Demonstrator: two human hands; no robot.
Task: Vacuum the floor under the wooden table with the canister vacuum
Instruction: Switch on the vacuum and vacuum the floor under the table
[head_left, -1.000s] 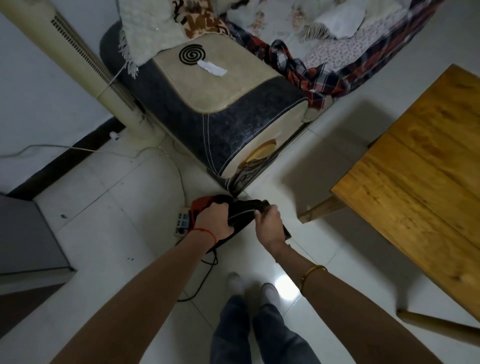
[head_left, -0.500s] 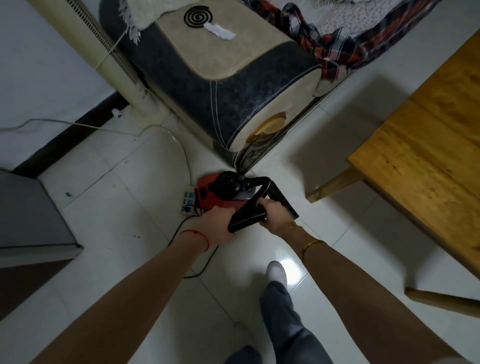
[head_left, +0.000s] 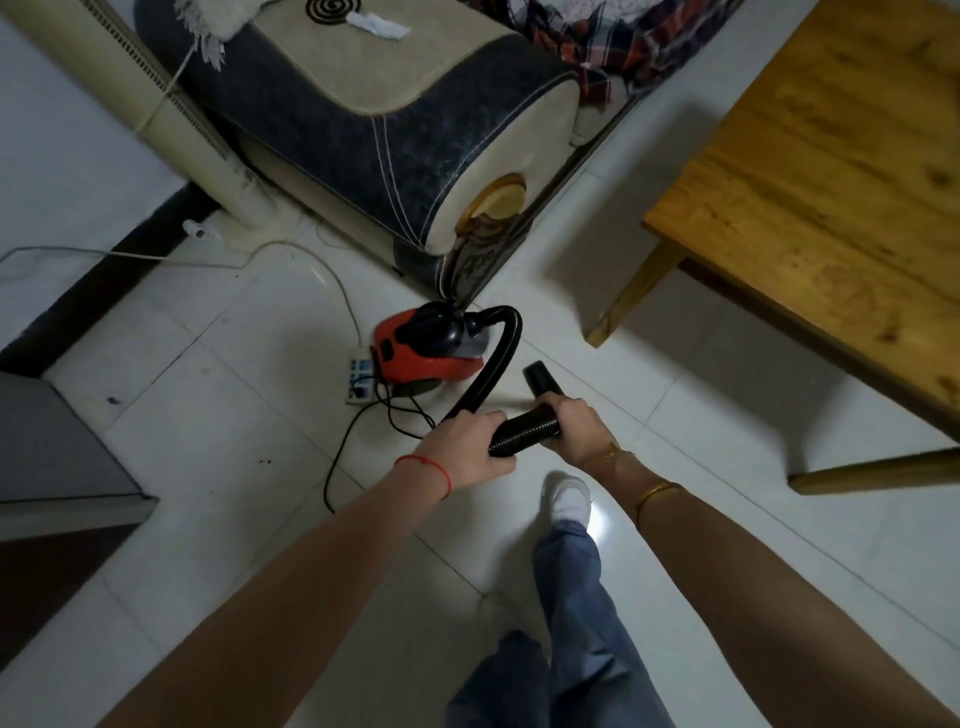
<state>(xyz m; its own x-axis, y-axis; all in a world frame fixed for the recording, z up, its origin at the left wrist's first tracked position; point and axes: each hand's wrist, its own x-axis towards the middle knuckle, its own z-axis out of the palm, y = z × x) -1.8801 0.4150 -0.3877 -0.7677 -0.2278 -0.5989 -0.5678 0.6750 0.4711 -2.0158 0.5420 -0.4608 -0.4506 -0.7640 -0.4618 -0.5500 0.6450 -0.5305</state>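
Canister vacuum (head_left: 421, 348): red body sits on the white tile floor (head_left: 208, 415), just beside the sofa end (head_left: 395, 135), well apart from the table's underside.
Hose (head_left: 498, 358): black, arcs from the canister to your hands; the open nozzle (head_left: 540, 378) points up and away, not at the floor.
Left hand (head_left: 465, 449): your fingers are curled round the ribbed hose.
Right hand (head_left: 579, 428): wrapped round the hose just behind the nozzle.
Wooden table (head_left: 831, 171): to your right; one leg (head_left: 631, 291) stands near the canister.
Power strip (head_left: 359, 380): touching the canister, with a black cord (head_left: 343, 447) looping toward your foot (head_left: 570, 501).
Risk: pulling the hose tableward may drag the canister over the strip, or snag the cord underfoot.
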